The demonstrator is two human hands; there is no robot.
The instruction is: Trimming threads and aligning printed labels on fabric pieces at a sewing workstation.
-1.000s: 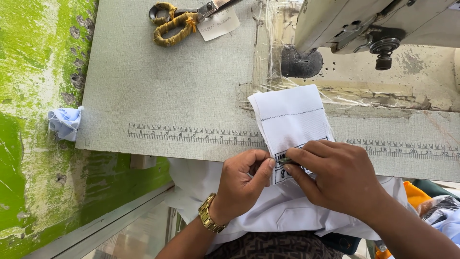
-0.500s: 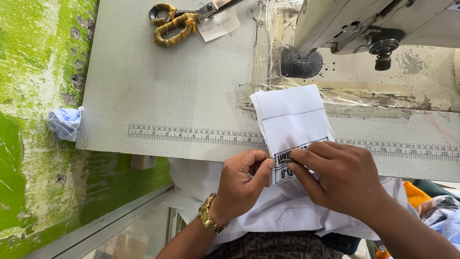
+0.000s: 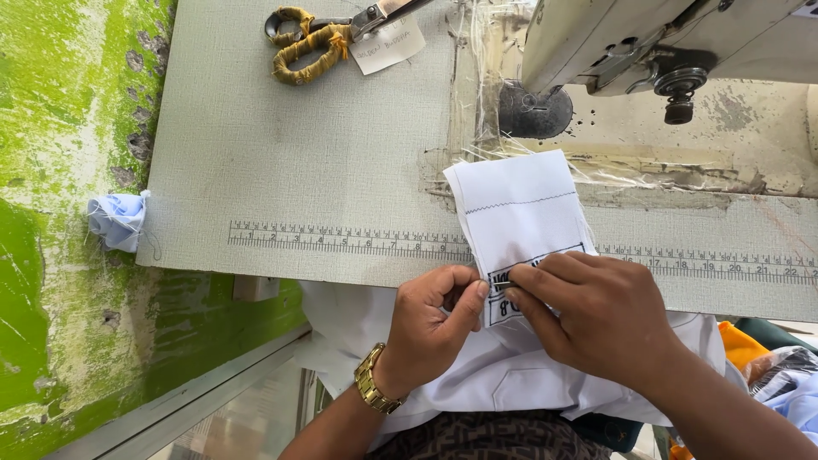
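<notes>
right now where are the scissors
In the head view the scissors lie at the table's far left, left of the sewing machine, beside a paper tag.

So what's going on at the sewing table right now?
A person sits at a sewing table. Both hands, the left hand and the right hand, pinch a small printed label against a folded white cloth at the table's near edge. The sewing machine is just beyond, and cloth-wrapped scissors lie at the far side.

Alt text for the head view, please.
Both hands, left hand and right hand, pinch a small label against white fabric at a sewing table's near edge. Scissors lie at the far side, with a sewing machine at right.
</notes>
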